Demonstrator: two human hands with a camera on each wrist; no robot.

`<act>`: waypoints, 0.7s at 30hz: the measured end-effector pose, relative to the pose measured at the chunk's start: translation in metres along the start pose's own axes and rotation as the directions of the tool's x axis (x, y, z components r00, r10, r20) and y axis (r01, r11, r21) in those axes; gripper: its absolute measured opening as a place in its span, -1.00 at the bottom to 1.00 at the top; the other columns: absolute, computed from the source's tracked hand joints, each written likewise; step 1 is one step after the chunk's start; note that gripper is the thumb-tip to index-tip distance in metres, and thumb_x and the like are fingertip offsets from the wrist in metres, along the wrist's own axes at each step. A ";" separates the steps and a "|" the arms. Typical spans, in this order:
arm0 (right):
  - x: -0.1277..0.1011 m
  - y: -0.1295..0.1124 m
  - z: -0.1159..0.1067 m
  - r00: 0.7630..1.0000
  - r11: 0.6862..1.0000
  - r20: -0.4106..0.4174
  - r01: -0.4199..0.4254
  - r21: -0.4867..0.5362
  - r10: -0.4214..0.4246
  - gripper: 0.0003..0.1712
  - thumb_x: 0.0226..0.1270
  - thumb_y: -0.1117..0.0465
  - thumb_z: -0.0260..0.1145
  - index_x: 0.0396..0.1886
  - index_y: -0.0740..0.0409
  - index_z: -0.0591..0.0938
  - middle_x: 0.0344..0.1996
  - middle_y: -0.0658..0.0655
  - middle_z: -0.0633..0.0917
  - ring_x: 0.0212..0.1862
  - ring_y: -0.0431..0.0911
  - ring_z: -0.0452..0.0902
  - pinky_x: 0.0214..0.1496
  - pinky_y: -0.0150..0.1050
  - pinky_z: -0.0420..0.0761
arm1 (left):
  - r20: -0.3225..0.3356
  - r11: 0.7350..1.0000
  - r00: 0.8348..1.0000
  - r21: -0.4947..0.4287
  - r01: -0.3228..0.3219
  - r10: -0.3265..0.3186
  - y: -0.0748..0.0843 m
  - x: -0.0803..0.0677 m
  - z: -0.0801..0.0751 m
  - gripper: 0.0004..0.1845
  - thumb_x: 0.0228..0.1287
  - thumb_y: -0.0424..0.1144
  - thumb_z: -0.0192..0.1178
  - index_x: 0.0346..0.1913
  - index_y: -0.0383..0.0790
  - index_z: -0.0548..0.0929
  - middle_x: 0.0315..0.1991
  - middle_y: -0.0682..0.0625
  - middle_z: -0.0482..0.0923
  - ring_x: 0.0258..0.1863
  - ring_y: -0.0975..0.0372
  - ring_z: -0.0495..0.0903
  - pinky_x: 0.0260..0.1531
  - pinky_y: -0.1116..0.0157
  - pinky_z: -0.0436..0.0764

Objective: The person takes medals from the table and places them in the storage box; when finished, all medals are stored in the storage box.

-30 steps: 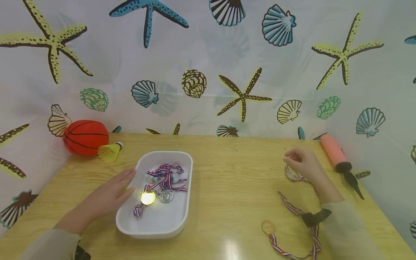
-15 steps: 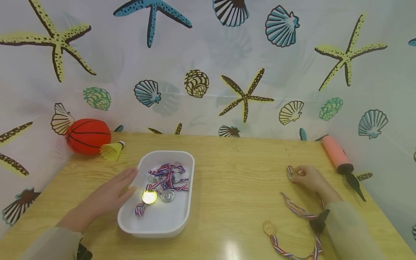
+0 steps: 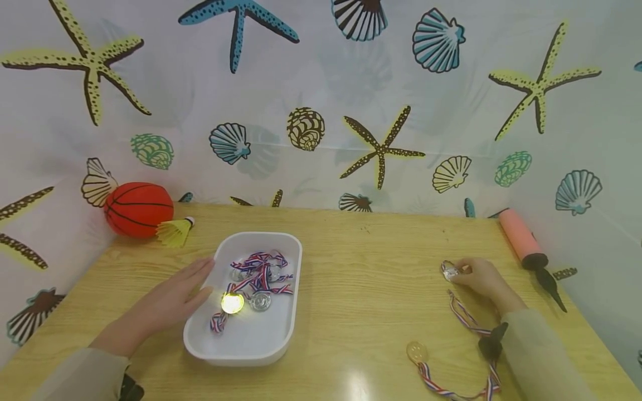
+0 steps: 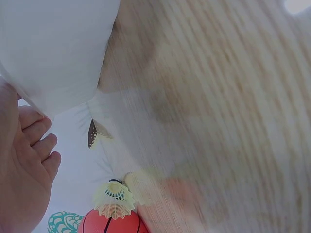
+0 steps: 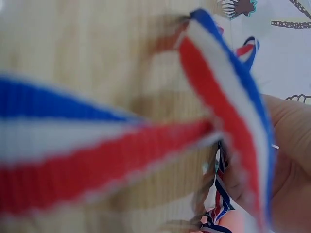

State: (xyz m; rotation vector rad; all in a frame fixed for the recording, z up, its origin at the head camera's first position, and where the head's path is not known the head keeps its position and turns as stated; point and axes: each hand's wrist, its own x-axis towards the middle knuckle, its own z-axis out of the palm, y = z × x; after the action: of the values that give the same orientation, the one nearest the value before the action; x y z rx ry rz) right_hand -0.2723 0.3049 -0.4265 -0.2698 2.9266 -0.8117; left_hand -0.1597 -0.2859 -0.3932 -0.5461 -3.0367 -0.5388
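Observation:
My right hand [image 3: 484,281] pinches a silver medal [image 3: 450,272] at the right side of the table, low over the wood. The medal's red, white and blue ribbon [image 5: 228,102] crosses the right wrist view in front of the hand. Another ribbon medal, a gold one [image 3: 416,352], lies nearer the front edge. On the left, my left hand [image 3: 168,298] rests against the left side of a white tub [image 3: 253,342], its fingers fairly straight. Inside the tub lie a shiny gold medal [image 3: 232,303], a silver medal [image 3: 260,301] and tangled striped ribbons [image 3: 261,273].
A red basketball [image 3: 139,209] and a yellow shuttlecock [image 3: 175,231] sit at the back left. Toward the back right lies a pink hand pump [image 3: 521,239] with a black nozzle. A patterned cloth [image 3: 311,184] hangs behind the wooden table [image 3: 351,278].
My right hand has come down from above the silver medal and now pinches it. Nearby ribbon has shifted slightly. The left hand stays against the tub.

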 end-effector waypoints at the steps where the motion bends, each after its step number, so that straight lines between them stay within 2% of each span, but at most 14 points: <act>1: 0.000 0.001 0.000 1.000 1.000 -0.004 -0.002 0.003 0.002 -0.59 0.13 0.15 0.36 -0.15 0.40 0.57 -0.35 0.24 0.58 -0.31 0.03 0.45 -0.29 -0.09 0.49 | 0.000 1.000 1.000 0.002 -0.001 0.001 0.000 0.000 0.000 -0.35 0.39 -0.03 -0.06 0.35 -0.44 0.15 0.34 -0.36 0.04 0.29 -0.20 0.05 0.19 -0.15 0.11; 9: -0.001 0.001 -0.002 1.000 0.999 -0.023 -0.009 0.033 0.010 -0.68 0.11 0.15 0.38 -0.28 0.32 0.57 -0.46 0.14 0.56 -0.39 -0.03 0.41 -0.40 -0.22 0.44 | -0.004 1.000 1.000 0.009 -0.008 0.008 0.000 0.000 0.000 -0.36 0.39 -0.05 -0.04 0.34 -0.45 0.16 0.33 -0.36 0.06 0.29 -0.21 0.06 0.20 -0.14 0.11; 14: 0.000 0.001 -0.004 1.000 0.999 -0.013 -0.028 0.045 0.029 -0.74 0.12 0.17 0.36 -0.35 0.30 0.58 -0.47 0.11 0.58 -0.40 -0.05 0.42 -0.39 -0.23 0.44 | -0.005 1.000 1.000 0.012 -0.008 0.008 -0.001 0.000 0.001 -0.36 0.39 -0.05 -0.04 0.34 -0.45 0.16 0.33 -0.36 0.06 0.29 -0.21 0.06 0.19 -0.15 0.11; 18: -0.001 0.002 -0.007 0.999 0.995 0.011 -0.032 0.094 0.031 -0.78 0.20 0.20 0.28 -0.40 0.31 0.58 -0.50 0.08 0.58 -0.43 -0.08 0.43 -0.40 -0.25 0.47 | -0.013 1.000 1.000 0.017 -0.011 0.012 -0.001 0.000 0.001 -0.37 0.39 -0.07 -0.04 0.33 -0.46 0.17 0.33 -0.37 0.06 0.29 -0.21 0.06 0.20 -0.13 0.11; 21: -0.001 0.001 -0.011 0.999 0.990 0.036 -0.030 0.140 0.025 -0.74 0.27 0.19 0.22 -0.34 0.37 0.60 -0.51 0.07 0.59 -0.46 -0.12 0.45 -0.45 -0.27 0.50 | -0.008 1.000 1.000 0.016 -0.012 0.012 0.000 0.000 0.000 -0.37 0.39 -0.08 -0.04 0.33 -0.47 0.17 0.33 -0.37 0.06 0.29 -0.21 0.06 0.20 -0.14 0.11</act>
State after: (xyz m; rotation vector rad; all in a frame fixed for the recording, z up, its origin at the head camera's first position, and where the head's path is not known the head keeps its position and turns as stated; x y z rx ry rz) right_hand -0.2728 0.3115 -0.4171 -0.2294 2.8182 -0.9933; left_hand -0.1598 -0.2859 -0.3934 -0.5600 -3.0249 -0.5148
